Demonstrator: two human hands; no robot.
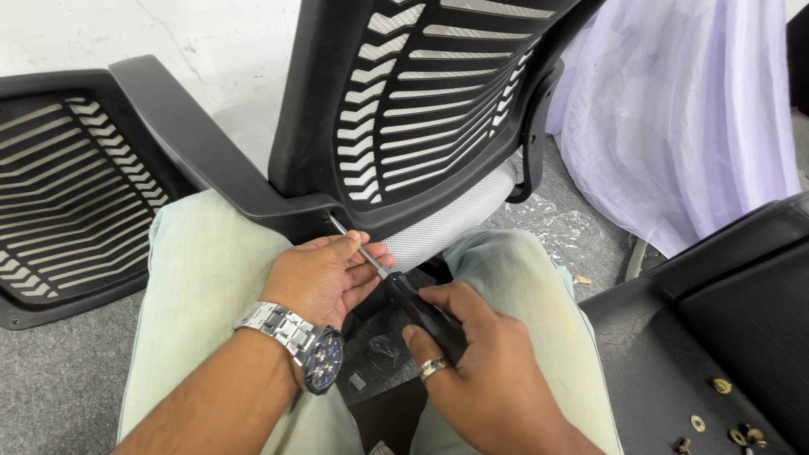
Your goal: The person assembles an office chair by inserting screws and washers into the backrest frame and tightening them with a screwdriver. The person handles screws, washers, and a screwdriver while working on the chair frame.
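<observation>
One head-worn camera looks steeply down, close over the lap toward the chair back.

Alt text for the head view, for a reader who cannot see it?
Seated person's right hand grips a black-handled screwdriver, its tip at the base of a black slatted chair back, while the left hand steadies the shaft. Loose screws lie on a black seat at right.

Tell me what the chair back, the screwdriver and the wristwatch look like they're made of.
Chair back: likely matte black moulded plastic, its ribbed slats over pale grey mesh. Screwdriver: shiny metal shaft, probably steel, with a glossy black handle, plastic or rubber, held in the right hand and steadied by the left hand. Wristwatch: polished silvery metal link band, dark face.
</observation>
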